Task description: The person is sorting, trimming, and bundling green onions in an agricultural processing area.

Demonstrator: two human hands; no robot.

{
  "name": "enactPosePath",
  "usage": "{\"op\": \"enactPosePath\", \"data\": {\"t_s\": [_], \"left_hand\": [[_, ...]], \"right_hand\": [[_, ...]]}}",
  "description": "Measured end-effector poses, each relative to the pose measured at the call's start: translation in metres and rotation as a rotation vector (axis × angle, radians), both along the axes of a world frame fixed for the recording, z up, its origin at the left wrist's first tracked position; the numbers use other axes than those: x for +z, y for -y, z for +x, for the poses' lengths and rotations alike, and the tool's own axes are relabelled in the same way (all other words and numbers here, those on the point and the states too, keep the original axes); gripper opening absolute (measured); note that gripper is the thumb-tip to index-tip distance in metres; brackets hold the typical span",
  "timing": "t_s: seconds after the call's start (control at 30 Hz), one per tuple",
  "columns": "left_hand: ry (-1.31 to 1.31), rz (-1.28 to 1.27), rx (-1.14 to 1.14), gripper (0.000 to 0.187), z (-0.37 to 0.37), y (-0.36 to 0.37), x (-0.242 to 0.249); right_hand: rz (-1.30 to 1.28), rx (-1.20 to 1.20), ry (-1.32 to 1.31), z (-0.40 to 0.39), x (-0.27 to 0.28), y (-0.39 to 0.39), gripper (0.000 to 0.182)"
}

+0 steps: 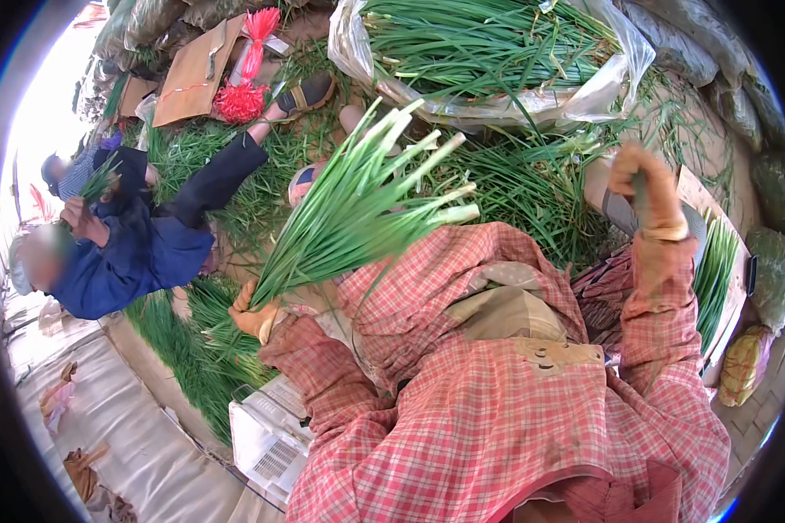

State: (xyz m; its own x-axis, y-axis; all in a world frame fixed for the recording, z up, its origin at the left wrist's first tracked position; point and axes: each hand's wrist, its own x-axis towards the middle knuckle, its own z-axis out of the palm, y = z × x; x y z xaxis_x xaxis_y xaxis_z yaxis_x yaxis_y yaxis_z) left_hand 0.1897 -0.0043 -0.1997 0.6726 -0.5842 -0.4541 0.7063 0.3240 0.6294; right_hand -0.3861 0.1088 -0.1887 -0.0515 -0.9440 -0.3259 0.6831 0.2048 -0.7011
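Note:
A fanned bunch of green leafy stalks (349, 213) lies across the lap, its pale ends pointing up and right. My left hand (255, 315), in an orange-tan glove, is closed round the leafy tips at the lower left. Raised at the right, my right hand (645, 187) wears a similar glove; its fingers are curled, and what they hold, if anything, is too blurred to make out. Beneath it, more green stalks (715, 279) lie on a board at the far right.
A plastic-lined bundle of greens (488, 52) is at the top. Red twine (242, 100) lies beside cardboard (199, 71). A co-worker in blue (135, 261) sits at the left, another person behind. Loose greens (192, 349) and a white crate (272, 436) are lower left.

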Motion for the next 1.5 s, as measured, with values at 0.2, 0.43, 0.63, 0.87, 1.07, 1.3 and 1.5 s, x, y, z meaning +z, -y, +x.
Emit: {"op": "enactPosePath", "data": {"t_s": [0.2,0.43,0.63,0.87,1.07,1.3,1.5], "left_hand": [[-0.041,-0.220,-0.242,0.035,0.046,-0.025,-0.038],[0.014,-0.113,-0.099,0.036,0.008,-0.021,-0.014],[0.073,-0.119,-0.123,0.041,0.013,-0.013,-0.030],[0.089,-0.056,-0.087,0.040,0.007,-0.012,-0.032],[-0.072,-0.182,-0.192,0.034,0.019,-0.016,-0.027],[-0.014,-0.098,-0.117,0.040,0.003,-0.014,-0.024],[0.046,-0.121,-0.306,0.029,0.038,-0.014,-0.059]], "right_hand": [[0.072,0.156,-1.227,0.136,0.048,0.012,0.044],[0.293,0.177,0.144,0.222,-0.027,0.058,0.019],[0.229,0.295,0.142,0.162,0.004,0.019,0.017],[-0.237,-0.027,-2.150,0.073,0.024,0.023,0.029],[-0.303,0.617,-1.686,0.198,0.024,0.081,0.040],[-0.336,0.386,-1.399,0.197,-0.005,0.066,0.022],[-0.263,0.152,-1.733,0.182,-0.004,0.055,0.018]]}}
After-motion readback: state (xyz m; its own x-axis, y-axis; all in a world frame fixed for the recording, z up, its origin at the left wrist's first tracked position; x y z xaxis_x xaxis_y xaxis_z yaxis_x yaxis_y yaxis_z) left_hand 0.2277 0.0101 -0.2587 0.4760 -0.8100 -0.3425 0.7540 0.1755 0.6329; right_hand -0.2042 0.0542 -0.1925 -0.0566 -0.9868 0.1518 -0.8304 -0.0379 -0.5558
